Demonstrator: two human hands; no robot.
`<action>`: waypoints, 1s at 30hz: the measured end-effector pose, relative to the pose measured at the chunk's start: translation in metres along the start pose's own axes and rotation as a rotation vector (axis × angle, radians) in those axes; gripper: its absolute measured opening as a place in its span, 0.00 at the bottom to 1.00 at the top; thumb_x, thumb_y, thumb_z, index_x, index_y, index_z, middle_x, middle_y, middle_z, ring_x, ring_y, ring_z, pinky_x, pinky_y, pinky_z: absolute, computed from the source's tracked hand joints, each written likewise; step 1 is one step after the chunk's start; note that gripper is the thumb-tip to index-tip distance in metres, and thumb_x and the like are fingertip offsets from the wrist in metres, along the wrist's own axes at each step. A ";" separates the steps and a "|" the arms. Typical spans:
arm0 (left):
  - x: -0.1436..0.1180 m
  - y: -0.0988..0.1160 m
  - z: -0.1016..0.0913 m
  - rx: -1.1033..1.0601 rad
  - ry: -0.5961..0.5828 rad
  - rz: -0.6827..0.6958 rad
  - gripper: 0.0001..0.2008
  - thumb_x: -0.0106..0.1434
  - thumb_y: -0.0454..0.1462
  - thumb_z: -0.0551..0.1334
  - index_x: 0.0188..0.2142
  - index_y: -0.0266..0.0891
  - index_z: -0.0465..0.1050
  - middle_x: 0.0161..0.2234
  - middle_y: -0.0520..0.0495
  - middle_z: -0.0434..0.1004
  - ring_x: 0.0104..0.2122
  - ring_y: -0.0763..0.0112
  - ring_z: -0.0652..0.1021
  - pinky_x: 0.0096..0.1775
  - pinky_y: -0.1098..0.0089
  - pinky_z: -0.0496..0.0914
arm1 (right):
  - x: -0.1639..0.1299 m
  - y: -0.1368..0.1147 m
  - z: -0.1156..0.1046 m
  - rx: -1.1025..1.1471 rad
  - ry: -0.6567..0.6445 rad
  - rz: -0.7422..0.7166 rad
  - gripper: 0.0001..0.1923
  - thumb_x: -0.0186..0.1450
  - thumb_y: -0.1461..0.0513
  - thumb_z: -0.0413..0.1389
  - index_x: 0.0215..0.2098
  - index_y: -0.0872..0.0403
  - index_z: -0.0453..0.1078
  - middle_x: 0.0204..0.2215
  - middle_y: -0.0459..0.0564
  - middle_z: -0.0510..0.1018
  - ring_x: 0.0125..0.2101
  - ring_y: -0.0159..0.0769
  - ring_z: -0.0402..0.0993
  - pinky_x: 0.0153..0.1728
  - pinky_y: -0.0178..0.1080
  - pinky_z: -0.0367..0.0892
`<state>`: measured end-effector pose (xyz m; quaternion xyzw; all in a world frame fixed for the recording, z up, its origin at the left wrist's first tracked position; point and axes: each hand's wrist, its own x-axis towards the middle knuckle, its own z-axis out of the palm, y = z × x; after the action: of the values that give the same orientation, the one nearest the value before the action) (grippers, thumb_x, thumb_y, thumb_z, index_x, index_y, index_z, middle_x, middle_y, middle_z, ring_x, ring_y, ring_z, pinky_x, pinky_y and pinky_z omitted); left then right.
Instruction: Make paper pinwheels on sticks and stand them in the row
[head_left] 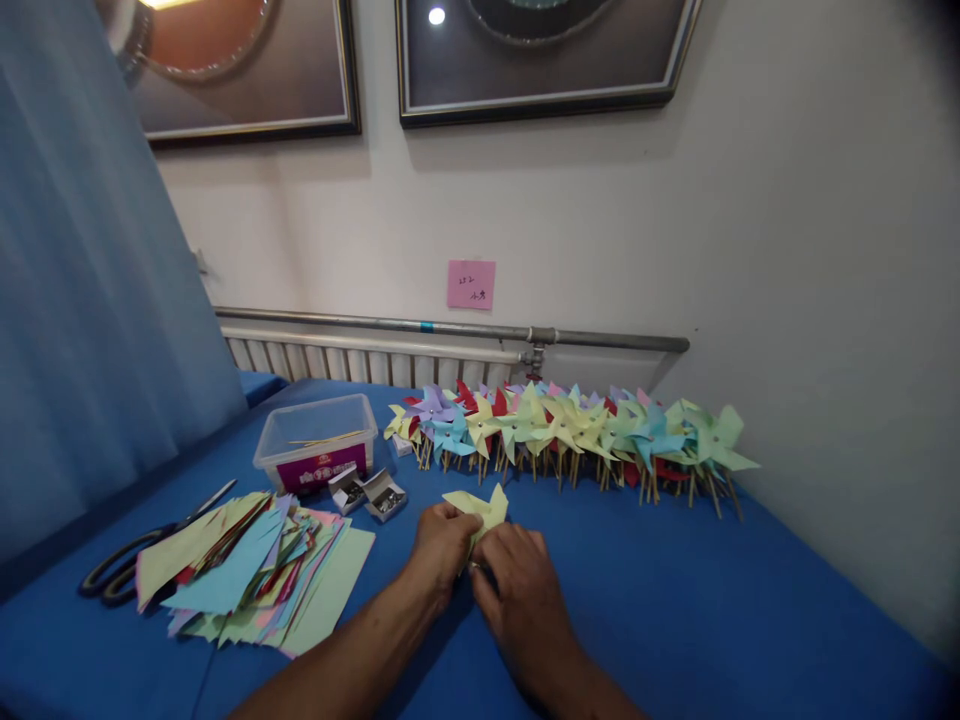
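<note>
Both of my hands meet at the middle of the blue table (675, 600) over a pale yellow paper pinwheel (480, 505). My left hand (441, 548) pinches its left folded flaps. My right hand (517, 590) grips the piece from below and the right, fingers curled on it. Only the pinwheel's upper points show above my fingers. To my left lies a loose stack of coloured cut paper squares (255, 575).
A long row of finished paper pinwheels on sticks (570, 430) lies along the wall. A clear plastic box (316, 440) holds sticks; two small open boxes of pins (367, 492) sit in front of it. Black scissors (127, 565) lie far left. A blue curtain (90, 300) hangs left.
</note>
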<state>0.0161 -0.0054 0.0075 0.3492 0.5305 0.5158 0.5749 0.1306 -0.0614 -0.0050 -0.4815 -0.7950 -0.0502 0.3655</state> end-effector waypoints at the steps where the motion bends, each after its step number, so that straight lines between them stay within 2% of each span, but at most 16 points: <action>1: 0.001 -0.001 0.000 0.001 -0.003 0.001 0.11 0.44 0.33 0.68 0.19 0.39 0.65 0.16 0.56 0.65 0.19 0.76 0.65 0.24 0.72 0.60 | 0.000 0.000 0.000 0.004 -0.003 -0.004 0.09 0.67 0.69 0.53 0.32 0.50 0.66 0.32 0.47 0.75 0.35 0.40 0.69 0.39 0.43 0.58; 8: 0.004 -0.005 -0.001 -0.004 0.006 0.006 0.13 0.44 0.33 0.69 0.19 0.39 0.63 0.15 0.57 0.62 0.18 0.78 0.63 0.22 0.74 0.57 | 0.000 0.001 0.000 0.018 -0.013 -0.017 0.08 0.71 0.66 0.54 0.33 0.50 0.67 0.32 0.46 0.77 0.35 0.40 0.70 0.40 0.43 0.58; 16: 0.000 -0.003 -0.001 0.028 -0.021 0.014 0.11 0.45 0.33 0.68 0.19 0.39 0.65 0.16 0.56 0.64 0.18 0.77 0.64 0.24 0.73 0.59 | 0.004 0.004 -0.004 -0.016 0.057 0.019 0.12 0.74 0.64 0.50 0.31 0.50 0.67 0.30 0.46 0.76 0.32 0.38 0.71 0.39 0.42 0.59; 20: 0.001 -0.001 -0.003 -0.019 -0.038 0.011 0.11 0.44 0.33 0.68 0.19 0.39 0.65 0.16 0.55 0.67 0.19 0.75 0.67 0.25 0.72 0.61 | 0.004 0.007 -0.007 0.037 0.064 -0.007 0.01 0.71 0.62 0.55 0.40 0.50 0.68 0.35 0.49 0.78 0.37 0.41 0.73 0.41 0.43 0.61; 23: 0.003 0.003 -0.005 -0.100 -0.029 0.005 0.10 0.44 0.34 0.68 0.20 0.39 0.65 0.17 0.55 0.68 0.20 0.75 0.68 0.26 0.72 0.63 | 0.004 0.009 -0.009 0.069 0.039 -0.029 0.07 0.68 0.62 0.59 0.43 0.50 0.67 0.39 0.51 0.79 0.40 0.44 0.74 0.43 0.45 0.62; 27: 0.003 0.006 -0.006 -0.146 -0.020 -0.020 0.10 0.42 0.34 0.69 0.22 0.39 0.67 0.18 0.55 0.69 0.20 0.74 0.68 0.26 0.72 0.63 | 0.005 0.008 -0.011 0.072 0.007 -0.029 0.04 0.69 0.66 0.56 0.40 0.49 0.68 0.38 0.49 0.79 0.40 0.43 0.73 0.43 0.45 0.61; 30: 0.001 0.007 -0.005 -0.144 -0.040 -0.034 0.10 0.43 0.35 0.69 0.21 0.39 0.67 0.17 0.54 0.69 0.19 0.74 0.68 0.25 0.72 0.62 | 0.007 0.007 -0.013 0.079 0.005 -0.034 0.06 0.71 0.65 0.53 0.37 0.49 0.69 0.36 0.48 0.78 0.39 0.41 0.72 0.43 0.45 0.59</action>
<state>0.0100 -0.0037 0.0126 0.3082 0.4865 0.5358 0.6174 0.1409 -0.0580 0.0072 -0.4532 -0.8036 -0.0262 0.3850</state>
